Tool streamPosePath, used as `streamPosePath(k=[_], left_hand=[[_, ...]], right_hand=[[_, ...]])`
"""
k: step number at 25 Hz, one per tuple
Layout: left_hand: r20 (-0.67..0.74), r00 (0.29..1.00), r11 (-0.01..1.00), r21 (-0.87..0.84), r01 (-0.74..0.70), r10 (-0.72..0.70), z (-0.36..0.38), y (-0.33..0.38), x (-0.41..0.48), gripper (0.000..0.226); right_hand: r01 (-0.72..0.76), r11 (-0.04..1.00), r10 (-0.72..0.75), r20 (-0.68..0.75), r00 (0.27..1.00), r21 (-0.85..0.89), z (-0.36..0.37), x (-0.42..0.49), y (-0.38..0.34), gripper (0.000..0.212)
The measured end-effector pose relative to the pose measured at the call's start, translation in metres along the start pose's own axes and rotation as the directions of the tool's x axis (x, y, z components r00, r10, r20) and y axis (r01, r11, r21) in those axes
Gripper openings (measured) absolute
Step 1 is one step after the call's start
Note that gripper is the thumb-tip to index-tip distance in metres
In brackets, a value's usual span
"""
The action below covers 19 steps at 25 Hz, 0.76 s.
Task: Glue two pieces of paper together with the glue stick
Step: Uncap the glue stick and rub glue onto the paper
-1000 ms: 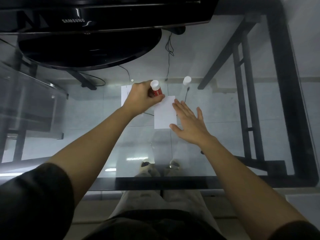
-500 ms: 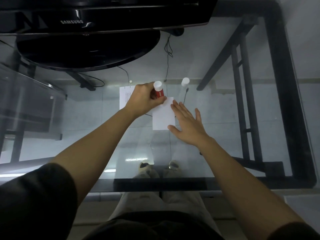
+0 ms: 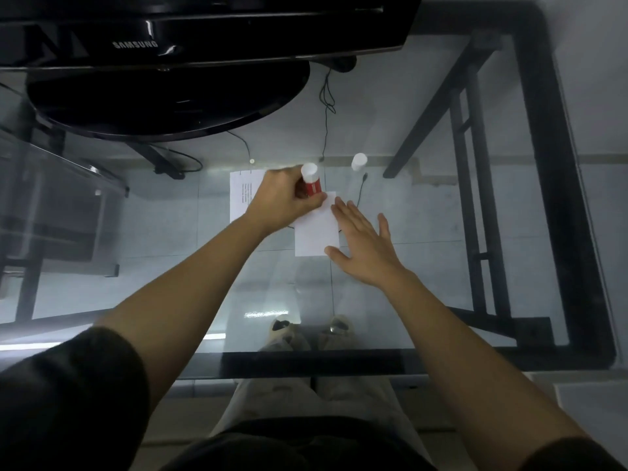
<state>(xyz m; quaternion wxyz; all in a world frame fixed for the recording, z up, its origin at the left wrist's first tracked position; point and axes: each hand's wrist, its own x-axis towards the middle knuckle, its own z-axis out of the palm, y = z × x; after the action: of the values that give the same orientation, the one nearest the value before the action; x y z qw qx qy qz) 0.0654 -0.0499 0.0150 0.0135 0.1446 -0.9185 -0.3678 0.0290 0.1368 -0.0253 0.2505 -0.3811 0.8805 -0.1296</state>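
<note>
My left hand (image 3: 283, 198) grips a red glue stick (image 3: 312, 185) with a white end pointing up; its lower end touches the top left corner of a blank white paper (image 3: 316, 229) lying on the glass table. My right hand (image 3: 365, 246) lies flat with fingers spread on the right edge of that paper and holds nothing. A second paper (image 3: 240, 195), with printed lines, lies to the left, partly hidden under my left hand. A white cap (image 3: 359, 161) stands apart on the glass beyond the papers.
A black Samsung monitor (image 3: 190, 32) on a round base (image 3: 163, 103) fills the far left. The glass table (image 3: 441, 215) has a black frame; its front edge (image 3: 339, 360) is near me. Cables and my feet show through the glass.
The glue stick in my left hand has shifted slightly along the top edge of the blank paper. My right hand stays flat on the paper's right side.
</note>
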Motion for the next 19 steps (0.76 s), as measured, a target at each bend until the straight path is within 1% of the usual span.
streamPosePath(k=[2, 4, 5, 7, 10, 12, 14, 16, 18, 19], left_hand=[[-0.042, 0.999, 0.999, -0.035, 0.017, -0.018, -0.001, 0.001, 0.008, 0.022], [-0.054, 0.997, 0.997, -0.065, 0.043, -0.047, 0.000, 0.002, 0.000, 0.023], [-0.051, 0.997, 0.996, -0.076, 0.050, -0.054, 0.002, 0.003, -0.008, 0.023], [-0.017, 1.000, 0.998, -0.061, 0.015, -0.016, 0.006, 0.003, -0.026, 0.022], [0.068, 0.997, 0.999, -0.005, -0.042, 0.042, 0.012, 0.007, -0.042, 0.023], [0.095, 0.994, 0.998, 0.019, -0.056, 0.053, 0.010, 0.007, -0.032, 0.024], [0.082, 0.996, 1.000, 0.019, -0.019, 0.018, 0.004, 0.006, -0.011, 0.025], [0.039, 0.999, 1.000, -0.013, 0.009, -0.009, -0.004, 0.007, 0.008, 0.024], [0.014, 1.000, 0.999, -0.048, 0.019, -0.018, -0.005, 0.009, 0.013, 0.023], [0.025, 1.000, 0.998, -0.057, 0.017, -0.016, -0.003, 0.009, 0.008, 0.022]], right_hand=[[-0.017, 1.000, 0.017, -0.013, 1.000, -0.007, 0.002, 0.000, 0.000, 0.078], [-0.085, 0.996, 0.085, -0.031, 0.996, -0.008, 0.004, -0.001, 0.000, 0.086], [-0.124, 0.992, 0.123, -0.035, 0.992, -0.011, 0.005, -0.002, 0.001, 0.091], [-0.164, 0.986, 0.164, -0.036, 0.986, -0.016, 0.005, -0.002, 0.004, 0.096], [-0.159, 0.987, 0.159, -0.023, 0.987, -0.015, 0.006, -0.003, 0.006, 0.096], [-0.152, 0.988, 0.152, -0.018, 0.988, -0.011, 0.006, -0.002, 0.006, 0.097], [-0.151, 0.989, 0.151, -0.019, 0.988, -0.009, 0.006, -0.002, 0.006, 0.097], [-0.156, 0.988, 0.156, -0.017, 0.988, -0.007, 0.006, -0.001, 0.007, 0.097], [-0.154, 0.988, 0.154, -0.020, 0.988, -0.011, 0.006, -0.002, 0.007, 0.096], [-0.149, 0.989, 0.149, -0.023, 0.989, -0.009, 0.006, -0.002, 0.007, 0.096]])
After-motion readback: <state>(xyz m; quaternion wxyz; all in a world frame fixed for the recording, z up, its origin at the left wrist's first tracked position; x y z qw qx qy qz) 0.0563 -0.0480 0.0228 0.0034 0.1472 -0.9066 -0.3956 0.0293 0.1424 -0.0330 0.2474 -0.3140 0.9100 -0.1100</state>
